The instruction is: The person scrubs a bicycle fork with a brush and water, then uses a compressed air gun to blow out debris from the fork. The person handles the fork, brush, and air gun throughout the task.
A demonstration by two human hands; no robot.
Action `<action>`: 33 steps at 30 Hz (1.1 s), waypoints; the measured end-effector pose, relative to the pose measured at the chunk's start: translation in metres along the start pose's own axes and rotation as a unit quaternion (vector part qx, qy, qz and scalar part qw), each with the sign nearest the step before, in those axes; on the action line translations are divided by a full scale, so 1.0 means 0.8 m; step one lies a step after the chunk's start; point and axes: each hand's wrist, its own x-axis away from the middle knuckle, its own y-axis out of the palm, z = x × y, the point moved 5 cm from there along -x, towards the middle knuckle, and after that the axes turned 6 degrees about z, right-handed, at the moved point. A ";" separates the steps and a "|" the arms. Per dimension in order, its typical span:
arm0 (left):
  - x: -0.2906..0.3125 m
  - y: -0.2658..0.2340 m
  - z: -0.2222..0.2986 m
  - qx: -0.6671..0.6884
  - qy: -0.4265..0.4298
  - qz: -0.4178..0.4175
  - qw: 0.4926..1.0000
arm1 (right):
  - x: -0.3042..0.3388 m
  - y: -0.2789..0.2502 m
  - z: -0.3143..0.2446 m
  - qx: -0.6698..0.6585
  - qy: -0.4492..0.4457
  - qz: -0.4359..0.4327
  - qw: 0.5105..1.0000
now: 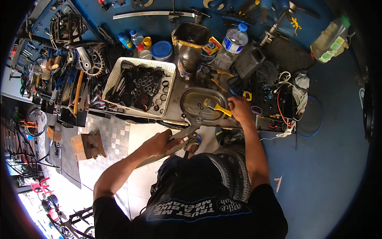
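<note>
The left hand (158, 144) is closed around a grey metal part (194, 126) near the table (175, 95); the right hand (240, 108) grips 1 yellow brush (222, 109) (tan-tipped) over the oval metal tray (193, 98).

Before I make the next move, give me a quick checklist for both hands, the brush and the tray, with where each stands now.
1. Brush gripped: ok, the right hand holds the yellow-handled brush.
2. Brush head above the tray: ok, the bristles are within the outline of the oval metal tray.
3. Bristles wet: cannot tell from this view.
4. Part held: ok, the left hand grips the grey metal part.
5. Tray free of loose pieces: not ok, small dark rings lie in it.
6. White crate apart from the tray: ok, it stands to the left.
</note>
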 end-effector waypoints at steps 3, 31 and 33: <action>-0.022 -0.009 0.011 0.025 -0.027 -0.038 0.999 | -0.003 -0.025 -0.036 0.024 -0.033 0.021 0.999; -0.123 0.000 -0.022 0.062 -0.019 -0.091 0.994 | -0.055 -0.035 -0.141 -0.154 0.158 -0.019 0.975; -0.124 -0.003 -0.022 0.043 -0.025 -0.091 0.995 | -0.057 -0.024 -0.137 -0.101 0.161 -0.056 0.980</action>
